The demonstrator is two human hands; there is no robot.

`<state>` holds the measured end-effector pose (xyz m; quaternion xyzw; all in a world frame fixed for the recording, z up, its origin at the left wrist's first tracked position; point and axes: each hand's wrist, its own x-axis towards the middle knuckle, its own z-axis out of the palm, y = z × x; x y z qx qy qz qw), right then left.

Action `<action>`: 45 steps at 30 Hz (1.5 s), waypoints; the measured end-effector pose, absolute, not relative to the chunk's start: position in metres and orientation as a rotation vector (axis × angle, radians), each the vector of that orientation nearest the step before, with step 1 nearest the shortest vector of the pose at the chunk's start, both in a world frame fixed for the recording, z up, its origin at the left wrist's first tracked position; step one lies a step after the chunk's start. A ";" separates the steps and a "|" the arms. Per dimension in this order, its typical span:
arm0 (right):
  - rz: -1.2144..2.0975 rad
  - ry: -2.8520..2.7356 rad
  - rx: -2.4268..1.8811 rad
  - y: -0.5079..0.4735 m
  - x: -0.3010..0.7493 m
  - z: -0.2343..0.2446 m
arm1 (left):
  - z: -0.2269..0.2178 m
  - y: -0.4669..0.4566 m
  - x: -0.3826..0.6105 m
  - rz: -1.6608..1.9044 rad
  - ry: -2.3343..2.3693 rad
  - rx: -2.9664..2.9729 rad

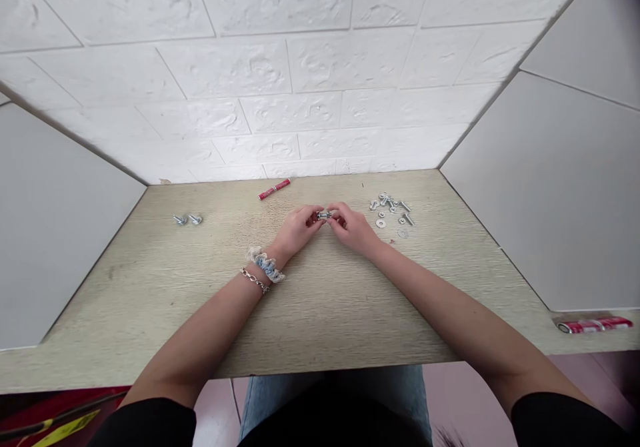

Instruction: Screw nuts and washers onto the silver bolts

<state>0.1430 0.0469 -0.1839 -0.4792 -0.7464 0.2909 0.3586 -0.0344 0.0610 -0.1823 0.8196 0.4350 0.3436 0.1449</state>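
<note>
A small silver bolt (324, 215) is held level between both hands, above the middle of the table. My left hand (299, 228) pinches its left end, and my right hand (353, 228) pinches its right end. The fingers cover both ends, so I cannot tell what nut or washer is on it. To the right of my right hand lies a loose group of bolts (408, 219), nuts (382, 215) and washers (381, 223). Far to the left, two bolts with washers (195, 219) lie side by side.
A red tube-shaped stick (274, 189) lies on the wooden tabletop (320, 313) near the white brick-patterned wall (320, 67). Another red tube (595, 325) rests at the right front edge. Grey panels (560, 187) stand at both sides.
</note>
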 end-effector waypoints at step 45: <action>0.696 -1.883 -1.287 0.047 0.144 -0.184 | -0.183 0.061 -0.034 0.990 1.260 2.386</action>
